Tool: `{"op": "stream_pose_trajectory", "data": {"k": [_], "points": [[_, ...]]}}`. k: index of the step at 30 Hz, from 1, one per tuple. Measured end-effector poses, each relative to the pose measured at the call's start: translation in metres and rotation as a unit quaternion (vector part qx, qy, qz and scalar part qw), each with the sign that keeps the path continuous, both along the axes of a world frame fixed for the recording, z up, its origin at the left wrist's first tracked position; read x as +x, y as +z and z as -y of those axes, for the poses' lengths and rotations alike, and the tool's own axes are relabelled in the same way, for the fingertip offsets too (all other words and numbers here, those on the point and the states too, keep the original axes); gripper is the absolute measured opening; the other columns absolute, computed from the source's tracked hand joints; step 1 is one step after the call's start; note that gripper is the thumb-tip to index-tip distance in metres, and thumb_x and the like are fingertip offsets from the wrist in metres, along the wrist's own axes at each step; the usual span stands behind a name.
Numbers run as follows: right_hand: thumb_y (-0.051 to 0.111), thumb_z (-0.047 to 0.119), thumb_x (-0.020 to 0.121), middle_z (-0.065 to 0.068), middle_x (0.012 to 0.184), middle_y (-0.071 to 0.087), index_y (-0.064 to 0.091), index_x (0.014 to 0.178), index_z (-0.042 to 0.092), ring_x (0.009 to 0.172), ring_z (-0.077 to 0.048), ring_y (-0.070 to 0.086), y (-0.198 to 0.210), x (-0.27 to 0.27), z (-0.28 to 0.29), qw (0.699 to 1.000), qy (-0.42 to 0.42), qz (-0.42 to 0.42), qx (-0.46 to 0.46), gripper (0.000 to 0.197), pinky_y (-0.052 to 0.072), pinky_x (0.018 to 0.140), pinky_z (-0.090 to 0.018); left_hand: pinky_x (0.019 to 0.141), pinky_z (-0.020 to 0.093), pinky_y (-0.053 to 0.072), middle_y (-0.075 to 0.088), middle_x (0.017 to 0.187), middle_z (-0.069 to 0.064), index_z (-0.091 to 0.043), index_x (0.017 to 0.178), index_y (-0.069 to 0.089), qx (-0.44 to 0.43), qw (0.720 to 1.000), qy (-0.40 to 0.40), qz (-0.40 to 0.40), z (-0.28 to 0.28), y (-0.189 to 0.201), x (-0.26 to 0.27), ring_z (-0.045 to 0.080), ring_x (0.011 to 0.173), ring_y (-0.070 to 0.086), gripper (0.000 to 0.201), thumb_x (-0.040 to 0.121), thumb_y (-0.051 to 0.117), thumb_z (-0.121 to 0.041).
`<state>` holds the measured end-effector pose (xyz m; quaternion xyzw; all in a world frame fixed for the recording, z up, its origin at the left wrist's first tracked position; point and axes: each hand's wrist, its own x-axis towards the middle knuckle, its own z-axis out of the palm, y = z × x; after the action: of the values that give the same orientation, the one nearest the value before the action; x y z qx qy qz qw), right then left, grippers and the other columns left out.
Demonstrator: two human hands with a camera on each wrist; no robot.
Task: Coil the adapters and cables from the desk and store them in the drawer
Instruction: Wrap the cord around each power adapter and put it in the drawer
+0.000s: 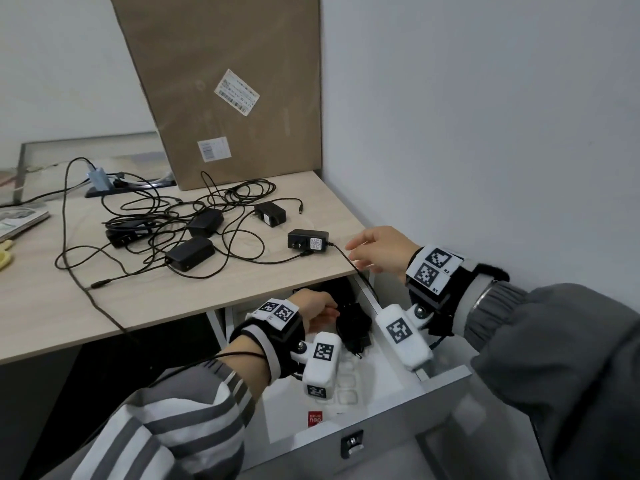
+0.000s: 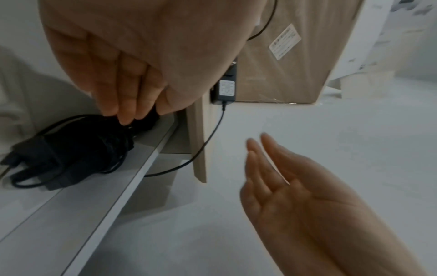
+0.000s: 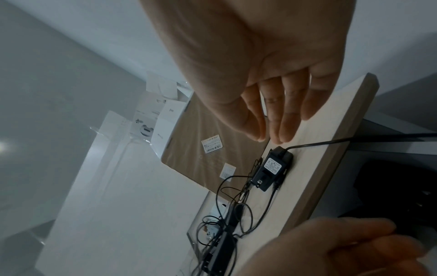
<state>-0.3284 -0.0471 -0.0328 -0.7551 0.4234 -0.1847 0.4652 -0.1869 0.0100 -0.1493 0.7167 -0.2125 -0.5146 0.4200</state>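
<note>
In the open white drawer (image 1: 398,424) lies a coiled black adapter bundle (image 1: 353,325) (image 2: 71,153). My left hand (image 1: 317,315) (image 2: 129,110) reaches down into the drawer and pinches the top of that bundle with its fingertips. A black wall adapter (image 1: 308,240) (image 3: 272,168) (image 2: 227,89) lies at the desk's right front corner, its cable (image 1: 349,263) hanging over the edge toward the drawer. My right hand (image 1: 372,251) (image 3: 272,121) hovers just right of it with straight fingers, holding nothing. Several more adapters with tangled cables (image 1: 187,233) lie farther left on the desk (image 1: 52,306).
A big cardboard box (image 1: 225,81) leans against the wall behind the cables. A power strip (image 1: 104,183) sits at the back left, and a book (image 1: 19,218) lies at the left edge. A wall stands close on the right. One long cable (image 1: 100,306) runs off the desk front.
</note>
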Motion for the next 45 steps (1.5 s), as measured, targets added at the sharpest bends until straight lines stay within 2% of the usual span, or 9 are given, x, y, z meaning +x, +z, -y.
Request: {"op": "stream_pose_trajectory", "data": {"k": [5,10,19,23,27,31,34,39,45], "points": [[0.069,0.018,0.083,-0.006,0.123,0.058,0.052,0.128,0.015,0.109,-0.020,0.055,-0.009,0.041,0.028,0.975,0.046,-0.144,-0.160,0.049,0.040,0.084,-0.023,0.055,0.018,0.040,0.066,0.057,-0.004,-0.011,0.083,0.063,-0.046,0.999,-0.004,0.002,-0.018,0.040,0.006,0.007,0.055,0.055,0.015,0.094,0.053,-0.015],[0.071,0.035,0.082,-0.008,0.152,0.033,0.020,0.149,0.016,0.136,-0.027,0.037,-0.016,0.070,0.055,0.950,0.099,-0.240,-0.172,0.086,0.031,0.111,-0.036,0.056,0.018,0.035,0.064,0.073,0.001,-0.010,0.084,0.062,-0.069,0.997,0.025,0.004,-0.034,0.066,0.015,0.008,0.061,0.053,0.017,0.095,0.049,-0.012],[0.073,0.042,0.076,-0.008,0.115,0.062,0.054,0.117,0.013,0.104,-0.026,0.058,-0.024,0.101,0.062,0.940,0.070,-0.277,-0.187,0.054,0.047,0.093,-0.038,0.055,0.019,0.039,0.063,0.079,0.006,-0.006,0.094,0.059,-0.132,0.988,0.073,0.038,-0.045,0.074,0.034,0.011,0.062,0.055,0.008,0.094,0.052,-0.010],[0.077,0.027,0.074,-0.007,0.101,0.065,0.052,0.106,0.015,0.081,-0.022,0.066,-0.018,0.093,0.047,0.988,0.025,-0.097,-0.120,0.042,0.055,0.073,-0.035,0.067,0.023,0.047,0.063,0.100,0.005,-0.010,0.114,0.053,-0.167,0.982,0.088,0.023,-0.048,0.080,0.035,0.014,0.082,0.063,0.028,0.096,0.053,-0.031],[0.076,0.014,0.076,0.000,0.094,0.062,0.053,0.112,0.014,0.060,-0.014,0.062,0.014,0.070,0.010,0.990,0.095,0.012,-0.105,0.043,0.048,0.049,-0.022,0.077,0.029,0.052,0.062,0.103,0.006,-0.016,0.103,0.057,-0.214,0.971,0.076,-0.079,-0.049,0.106,0.027,0.021,0.093,0.063,0.038,0.093,0.050,-0.052],[0.075,0.014,0.078,-0.001,0.099,0.063,0.057,0.115,0.012,0.053,-0.010,0.058,0.040,0.039,-0.021,0.976,0.129,0.017,-0.175,0.042,0.041,0.044,-0.012,0.055,0.021,0.054,0.062,0.085,0.008,-0.007,0.094,0.059,-0.264,0.952,0.106,-0.113,-0.050,0.136,0.019,0.017,0.073,0.061,0.021,0.096,0.055,-0.028],[0.072,0.015,0.081,0.002,0.096,0.065,0.056,0.117,0.018,0.053,-0.012,0.057,0.048,0.014,-0.030,0.980,0.118,0.047,-0.154,0.039,0.043,0.050,-0.019,0.048,0.018,0.053,0.058,0.090,0.012,-0.004,0.092,0.057,-0.296,0.935,0.154,-0.120,-0.052,0.155,0.014,0.018,0.080,0.059,0.011,0.094,0.058,-0.014],[0.061,0.022,0.090,0.002,0.054,0.047,0.073,0.085,0.009,0.048,-0.011,0.036,0.055,-0.034,-0.036,0.983,0.034,0.125,-0.132,0.018,0.031,0.048,-0.021,0.058,0.023,0.059,0.062,0.096,0.015,0.000,0.099,0.055,-0.409,0.868,0.238,-0.150,-0.072,0.201,0.027,0.023,0.090,0.061,0.012,0.093,0.060,-0.009],[0.057,0.024,0.093,0.008,0.051,0.033,0.070,0.081,0.013,0.044,-0.006,0.028,0.121,-0.054,-0.059,0.943,-0.040,0.305,-0.131,0.021,0.025,0.044,-0.016,0.070,0.029,0.058,0.058,0.119,0.022,0.004,0.123,0.047,-0.460,0.853,0.216,-0.118,-0.086,0.234,0.022,0.029,0.099,0.062,0.033,0.093,0.058,-0.006]]}}
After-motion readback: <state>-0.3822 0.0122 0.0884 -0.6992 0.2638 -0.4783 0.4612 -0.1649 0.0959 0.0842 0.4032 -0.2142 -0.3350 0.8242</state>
